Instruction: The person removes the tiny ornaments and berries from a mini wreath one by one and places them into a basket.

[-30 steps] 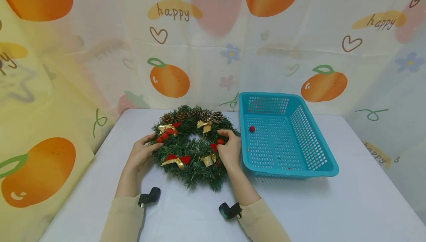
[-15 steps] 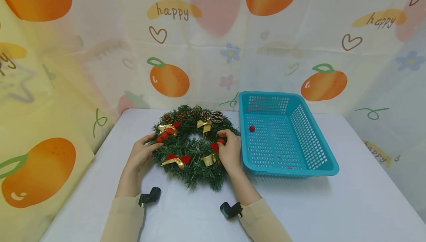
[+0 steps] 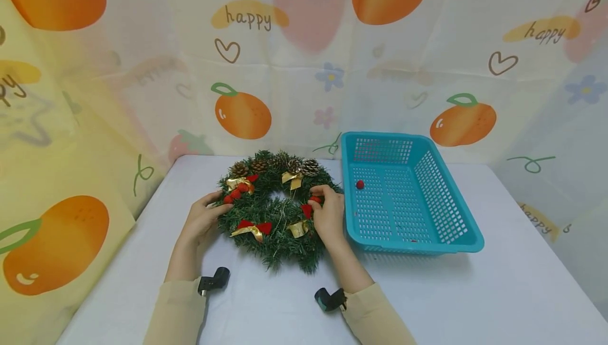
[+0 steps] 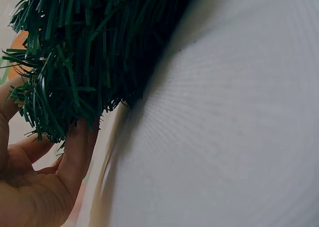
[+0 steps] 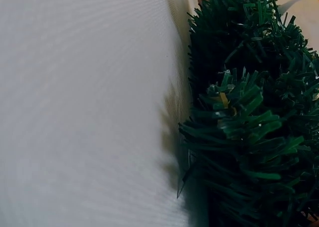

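Note:
A green Christmas wreath lies on the table, trimmed with pine cones, gold-and-red bows and red balls. My left hand grips its left edge, thumb on the upper side; in the left wrist view, fingers reach round the green sprigs. At the right side of the ring, my right hand pinches a small red ball against the sprigs, between thumb and forefinger. The right wrist view is mostly filled by sprigs and white cloth, and the right hand is largely hidden there.
A blue plastic basket stands just right of the wreath, close to the right hand. Inside it lies a red ball. White cloth covers the table, and a fruit-print curtain hangs behind.
The red ball at my right fingertips has shifted very slightly, and the red bow tip beside it has moved a little to the right. My left hand and the wreath stay in place.

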`<move>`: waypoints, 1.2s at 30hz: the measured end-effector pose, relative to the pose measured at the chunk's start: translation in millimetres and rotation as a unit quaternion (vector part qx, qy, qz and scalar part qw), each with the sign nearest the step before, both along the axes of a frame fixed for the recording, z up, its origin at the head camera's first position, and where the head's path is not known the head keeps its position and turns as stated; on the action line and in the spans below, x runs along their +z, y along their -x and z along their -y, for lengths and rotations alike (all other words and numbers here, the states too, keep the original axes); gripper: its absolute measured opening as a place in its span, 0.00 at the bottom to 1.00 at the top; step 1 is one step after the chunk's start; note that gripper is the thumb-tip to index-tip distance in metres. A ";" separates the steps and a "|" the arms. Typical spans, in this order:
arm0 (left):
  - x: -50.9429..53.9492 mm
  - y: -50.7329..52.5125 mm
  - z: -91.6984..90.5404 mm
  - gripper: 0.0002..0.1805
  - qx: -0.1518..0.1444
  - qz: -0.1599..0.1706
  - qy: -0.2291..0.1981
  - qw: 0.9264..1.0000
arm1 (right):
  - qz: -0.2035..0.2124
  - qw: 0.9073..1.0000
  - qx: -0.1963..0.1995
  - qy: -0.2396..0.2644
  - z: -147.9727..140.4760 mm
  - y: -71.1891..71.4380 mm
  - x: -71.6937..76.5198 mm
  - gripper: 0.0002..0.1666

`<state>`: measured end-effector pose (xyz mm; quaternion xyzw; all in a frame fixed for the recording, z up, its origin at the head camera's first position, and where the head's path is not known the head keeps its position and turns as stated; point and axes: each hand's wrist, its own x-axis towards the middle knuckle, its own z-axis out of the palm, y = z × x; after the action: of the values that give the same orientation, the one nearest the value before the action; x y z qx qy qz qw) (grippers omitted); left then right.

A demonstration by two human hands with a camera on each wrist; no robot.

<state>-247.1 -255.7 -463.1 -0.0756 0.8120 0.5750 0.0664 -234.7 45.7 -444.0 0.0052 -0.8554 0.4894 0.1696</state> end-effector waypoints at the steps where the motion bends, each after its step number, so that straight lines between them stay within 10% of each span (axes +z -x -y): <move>1: -0.4 0.1 0.1 0.41 0.000 0.000 -0.001 1.000 | 0.000 1.000 -0.002 0.004 0.3 0.1 0.2 0.15; 36: 1.8 -2.8 -2.9 0.42 -0.005 0.002 -0.015 1.000 | -0.069 0.993 0.035 0.092 5.7 -10.6 22.9 0.15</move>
<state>-244.3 -252.8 -461.3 -0.0719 0.8033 0.5868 0.0724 -224.0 40.0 -421.1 0.0531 -0.7921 0.5702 0.2112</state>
